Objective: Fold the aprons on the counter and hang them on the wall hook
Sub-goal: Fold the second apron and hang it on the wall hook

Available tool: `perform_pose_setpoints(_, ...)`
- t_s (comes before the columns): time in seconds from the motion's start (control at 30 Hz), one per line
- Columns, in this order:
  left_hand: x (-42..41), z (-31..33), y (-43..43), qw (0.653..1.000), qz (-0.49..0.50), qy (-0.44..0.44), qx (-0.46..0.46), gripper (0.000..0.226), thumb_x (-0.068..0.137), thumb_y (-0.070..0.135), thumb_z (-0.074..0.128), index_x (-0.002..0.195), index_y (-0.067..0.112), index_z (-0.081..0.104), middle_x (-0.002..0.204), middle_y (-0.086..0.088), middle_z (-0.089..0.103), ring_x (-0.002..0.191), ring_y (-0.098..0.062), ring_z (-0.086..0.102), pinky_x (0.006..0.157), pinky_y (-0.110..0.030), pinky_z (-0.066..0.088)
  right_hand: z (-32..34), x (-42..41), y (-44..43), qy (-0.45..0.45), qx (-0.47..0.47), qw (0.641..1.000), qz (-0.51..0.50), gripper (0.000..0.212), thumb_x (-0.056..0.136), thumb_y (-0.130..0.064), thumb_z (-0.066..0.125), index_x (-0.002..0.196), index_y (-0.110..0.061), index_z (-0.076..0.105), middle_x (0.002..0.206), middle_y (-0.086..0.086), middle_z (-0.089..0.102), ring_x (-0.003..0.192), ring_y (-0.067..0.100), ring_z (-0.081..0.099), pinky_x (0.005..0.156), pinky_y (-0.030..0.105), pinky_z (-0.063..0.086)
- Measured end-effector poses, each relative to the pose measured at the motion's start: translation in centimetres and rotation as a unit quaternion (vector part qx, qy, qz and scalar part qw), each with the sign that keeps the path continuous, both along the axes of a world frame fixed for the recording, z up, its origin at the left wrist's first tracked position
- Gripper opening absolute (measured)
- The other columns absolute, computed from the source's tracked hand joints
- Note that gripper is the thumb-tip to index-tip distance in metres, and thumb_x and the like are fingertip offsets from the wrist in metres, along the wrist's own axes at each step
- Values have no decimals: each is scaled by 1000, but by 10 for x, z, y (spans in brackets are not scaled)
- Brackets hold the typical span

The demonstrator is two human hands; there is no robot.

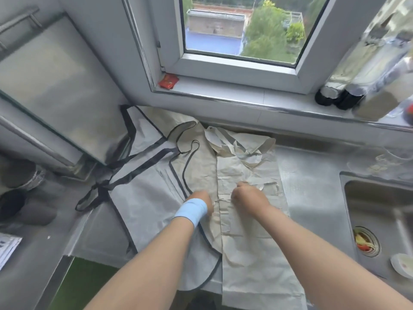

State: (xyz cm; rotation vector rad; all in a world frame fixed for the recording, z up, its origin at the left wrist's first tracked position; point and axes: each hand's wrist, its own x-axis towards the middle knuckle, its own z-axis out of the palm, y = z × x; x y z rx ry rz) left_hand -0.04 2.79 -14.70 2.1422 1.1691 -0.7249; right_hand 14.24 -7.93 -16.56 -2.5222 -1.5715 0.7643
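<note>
A cream apron (245, 231) of thin crinkled cloth lies flat on the grey steel desk (312, 189). It runs from the near edge, where it overhangs, to the wall below the window (241, 30), with its straps bunched at the far end. To its left lies a pale grey apron (145, 198) with dark trim, its right edge tucked under the cream one. Its dark ties trail off to the left and its neck loop rests on cream cloth at the far side.

Both hands are on the cream apron near its middle, close together but not touching. The right hand (248, 195) is curled into a fist with its thumb and fingers pinching a fold of the cream cloth. The left hand (202, 201), above a light blue wristband (191, 211), sits at the cream apron's left edge. Its fingers are tucked under and blurred, so I cannot tell whether it holds anything.

A steel sink (380, 198) is set into the desk on the right, with food scraps in its drain strainer (366, 241). A red packet (168, 81) lies on the windowsill at the left, and dark bottles (335, 97) stand at its right.
</note>
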Motion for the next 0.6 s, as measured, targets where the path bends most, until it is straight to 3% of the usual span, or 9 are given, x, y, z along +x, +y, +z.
perform_pose_setpoints(0.07,13,13,16,998,17,-42,-48,16,87,22,57,93,13,69,88,-6,70,78,-24,69,68,-26,52,7,12,4,35,13,997,-64,12,91,-20,58,93,-20,70,101,4,68,95,27,63,74,31,46)
perform_pose_setpoints(0.13,30,34,27,969,114,-149,-163,3,88,15,61,85,16,61,71,-2,64,52,-15,65,49,-21,45,17,30,7,80,56,982,-163,10,94,-20,58,89,-20,67,93,5,70,89,26,63,72,31,44)
perform_pose_setpoints(0.2,55,57,32,919,179,-268,-227,11,87,9,65,84,17,59,69,0,62,43,-10,61,45,-20,41,32,50,10,126,111,948,-272,13,94,-22,59,82,-24,64,82,1,70,80,24,65,71,33,47)
perform_pose_setpoints(0.27,78,74,25,893,189,-342,-223,13,85,8,68,81,17,59,69,2,64,43,-9,59,45,-19,41,49,68,12,177,172,903,-351,15,90,-20,60,78,-27,65,72,-3,69,71,23,66,73,37,52)
perform_pose_setpoints(0.33,95,79,12,911,126,-322,-224,12,83,11,70,81,20,62,70,6,65,49,-9,61,45,-17,41,62,83,10,194,201,885,-373,21,86,-14,59,77,-30,68,66,-6,68,63,18,62,67,36,52)
perform_pose_setpoints(0.37,103,79,5,930,65,-272,-240,9,83,14,70,85,21,65,73,8,66,55,-10,63,48,-17,43,70,93,6,194,185,899,-347,25,85,-11,57,76,-31,70,63,-7,67,59,15,60,61,31,50)
perform_pose_setpoints(0.47,102,68,7,952,-64,-91,-285,21,87,19,68,107,22,67,89,10,70,72,-9,69,62,-18,50,75,98,-1,213,-19,960,-180,27,83,-8,57,79,-29,72,68,-5,67,54,11,58,49,18,42)
perform_pose_setpoints(0.53,108,61,20,966,7,-80,-245,16,89,13,64,102,23,66,94,6,69,68,-10,68,57,-18,48,68,107,-3,183,-139,969,-90,30,83,-10,55,97,-29,74,89,0,72,63,12,63,55,19,48)
perform_pose_setpoints(0.6,112,53,40,967,144,-128,-165,21,89,3,56,84,21,64,91,-2,69,63,-17,64,53,-22,47,60,115,2,136,-87,981,-108,42,85,-11,47,114,-28,71,110,-3,71,90,14,67,75,23,52)
